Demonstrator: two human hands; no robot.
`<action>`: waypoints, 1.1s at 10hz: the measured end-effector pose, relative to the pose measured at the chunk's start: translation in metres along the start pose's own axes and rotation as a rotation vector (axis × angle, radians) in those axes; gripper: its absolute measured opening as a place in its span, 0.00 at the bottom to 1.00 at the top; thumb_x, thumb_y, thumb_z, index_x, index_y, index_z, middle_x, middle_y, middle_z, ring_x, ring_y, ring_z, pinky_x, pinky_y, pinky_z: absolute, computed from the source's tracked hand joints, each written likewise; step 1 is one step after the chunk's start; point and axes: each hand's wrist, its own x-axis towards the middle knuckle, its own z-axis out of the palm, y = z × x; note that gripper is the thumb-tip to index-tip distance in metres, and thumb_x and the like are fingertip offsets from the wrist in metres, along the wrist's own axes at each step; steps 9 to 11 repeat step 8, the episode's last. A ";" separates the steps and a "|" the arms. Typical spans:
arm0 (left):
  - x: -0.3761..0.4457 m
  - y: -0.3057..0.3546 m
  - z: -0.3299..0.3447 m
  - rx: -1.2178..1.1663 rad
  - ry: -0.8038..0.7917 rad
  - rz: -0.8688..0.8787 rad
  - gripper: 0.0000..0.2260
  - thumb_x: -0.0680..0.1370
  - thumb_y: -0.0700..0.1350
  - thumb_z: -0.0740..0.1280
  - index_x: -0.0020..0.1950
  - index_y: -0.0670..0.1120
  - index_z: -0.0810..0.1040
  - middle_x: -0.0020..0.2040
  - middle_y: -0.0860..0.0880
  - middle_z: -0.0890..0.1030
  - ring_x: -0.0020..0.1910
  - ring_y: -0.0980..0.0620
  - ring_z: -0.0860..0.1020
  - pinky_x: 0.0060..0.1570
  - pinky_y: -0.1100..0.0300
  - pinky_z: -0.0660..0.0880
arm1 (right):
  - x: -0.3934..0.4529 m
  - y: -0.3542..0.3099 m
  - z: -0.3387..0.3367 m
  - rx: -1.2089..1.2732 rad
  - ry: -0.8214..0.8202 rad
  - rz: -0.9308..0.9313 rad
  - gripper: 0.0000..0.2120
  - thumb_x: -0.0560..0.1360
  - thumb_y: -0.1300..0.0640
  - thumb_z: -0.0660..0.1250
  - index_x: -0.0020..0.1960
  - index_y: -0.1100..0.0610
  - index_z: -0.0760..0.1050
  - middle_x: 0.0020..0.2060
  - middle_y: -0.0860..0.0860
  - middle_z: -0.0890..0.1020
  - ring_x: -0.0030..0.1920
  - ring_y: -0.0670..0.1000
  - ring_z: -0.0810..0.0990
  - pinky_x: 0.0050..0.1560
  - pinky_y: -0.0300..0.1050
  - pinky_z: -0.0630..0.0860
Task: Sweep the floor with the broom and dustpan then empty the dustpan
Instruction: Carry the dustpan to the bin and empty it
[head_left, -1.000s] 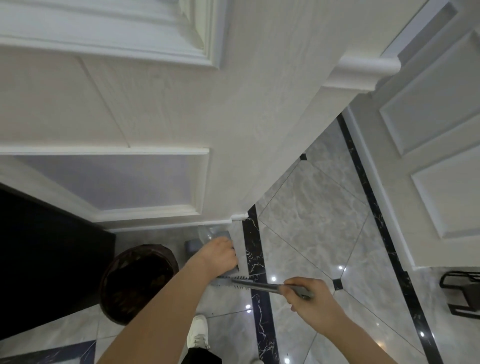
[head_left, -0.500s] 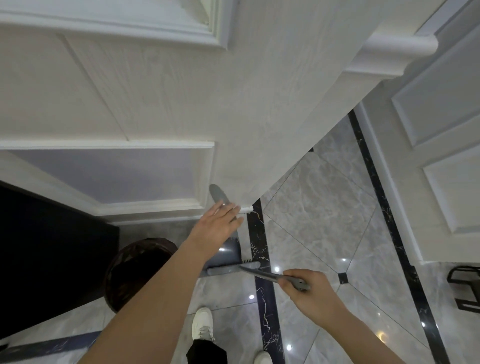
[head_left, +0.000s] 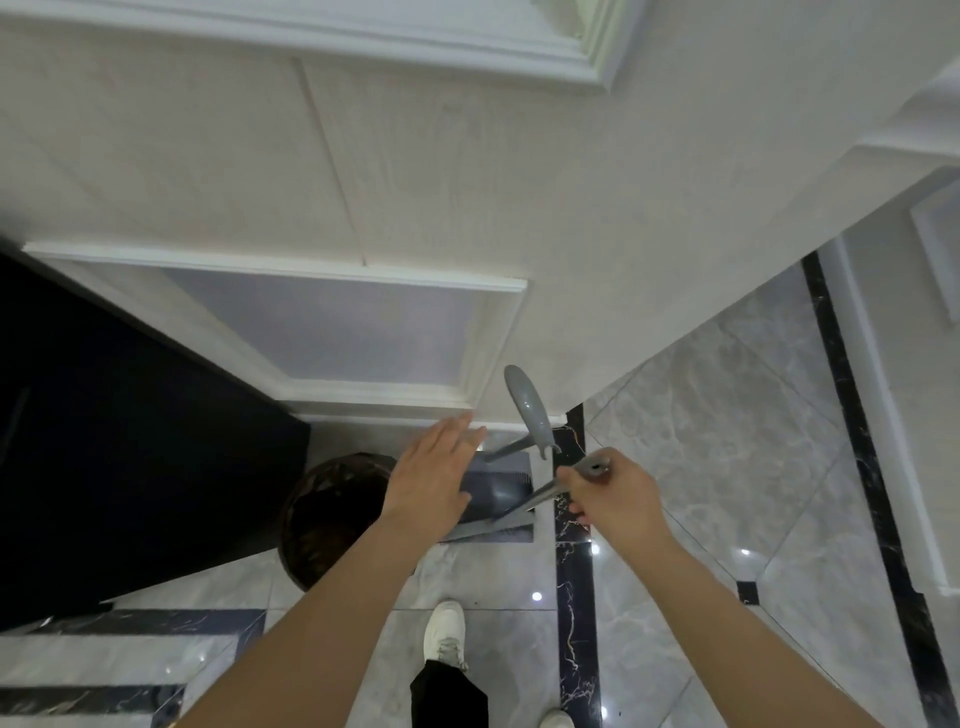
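My left hand has its fingers straight and spread, holding nothing, hovering above the grey plastic dustpan that sits on the floor against the foot of the white panelled wall. My right hand is curled tight round the end of the thin grey metal broom handle, which slants down towards the dustpan's mouth; the broom head itself is hidden behind my left wrist and the pan, so I cannot say how it lies. The dustpan's own long grey handle with its flattened oval grip stands up and leans towards the wall, just beyond my left fingertips and apart from them.

The round dark woven wastebasket stands just left of the dustpan, partly under my left forearm, on the glossy grey marble floor tiles with their black border strips. My white shoe is planted a little behind.

I judge that the task stands at gathering the tools or parking them beside the basket; whether the pan holds any dirt I cannot make out. If emptying is next, my left hand needs to reach forward and right, close round that oval grip, lift the pan level, and tip it over the basket's open mouth without knocking the rim.
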 end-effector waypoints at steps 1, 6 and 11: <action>0.004 0.011 -0.005 -0.077 0.013 0.036 0.35 0.76 0.46 0.69 0.77 0.53 0.52 0.79 0.54 0.48 0.78 0.52 0.49 0.76 0.55 0.51 | 0.010 -0.008 -0.001 0.031 0.014 -0.020 0.07 0.73 0.51 0.70 0.42 0.53 0.77 0.37 0.53 0.83 0.40 0.54 0.83 0.49 0.52 0.81; 0.024 0.063 -0.017 0.032 0.259 0.467 0.47 0.60 0.39 0.78 0.74 0.48 0.59 0.73 0.48 0.69 0.63 0.50 0.76 0.60 0.57 0.74 | 0.007 -0.002 -0.004 0.008 -0.185 -0.057 0.18 0.75 0.69 0.60 0.62 0.56 0.72 0.44 0.49 0.80 0.46 0.47 0.79 0.48 0.39 0.75; 0.020 0.081 -0.027 0.211 0.135 0.396 0.44 0.69 0.40 0.73 0.77 0.48 0.49 0.77 0.46 0.59 0.72 0.47 0.66 0.70 0.51 0.65 | -0.004 0.007 -0.025 0.202 -0.161 0.088 0.29 0.75 0.69 0.64 0.74 0.58 0.61 0.52 0.53 0.78 0.49 0.52 0.78 0.50 0.45 0.75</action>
